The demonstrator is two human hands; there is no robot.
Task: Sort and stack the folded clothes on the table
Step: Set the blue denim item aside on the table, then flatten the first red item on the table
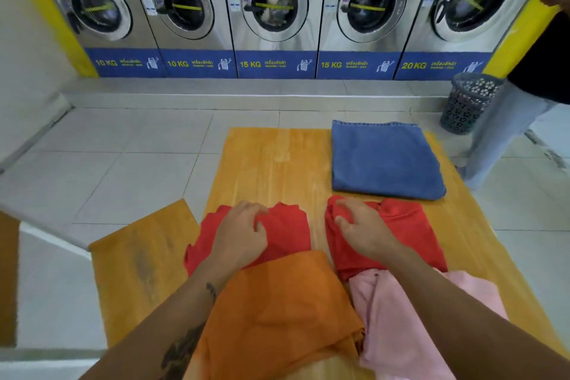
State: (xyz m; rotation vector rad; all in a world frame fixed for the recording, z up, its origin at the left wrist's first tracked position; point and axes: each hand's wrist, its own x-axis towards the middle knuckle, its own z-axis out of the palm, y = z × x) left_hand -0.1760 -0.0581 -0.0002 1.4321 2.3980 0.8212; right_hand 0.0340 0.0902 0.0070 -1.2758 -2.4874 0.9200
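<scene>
The left hand (242, 233) lies flat, fingers loosely spread, on the left red shirt (287, 231). The right hand (359, 225) rests on the right red shirt (410, 234), fingers curled at its far left corner. Orange cloth (277, 308) and pink cloth (401, 324) sit nearest, jeans (382, 160) far right. Bare worktop (271, 160) lies far left.

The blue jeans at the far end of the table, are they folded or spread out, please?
Folded: the blue jeans lie as a neat flat rectangle with layered edges at the near side.
</scene>
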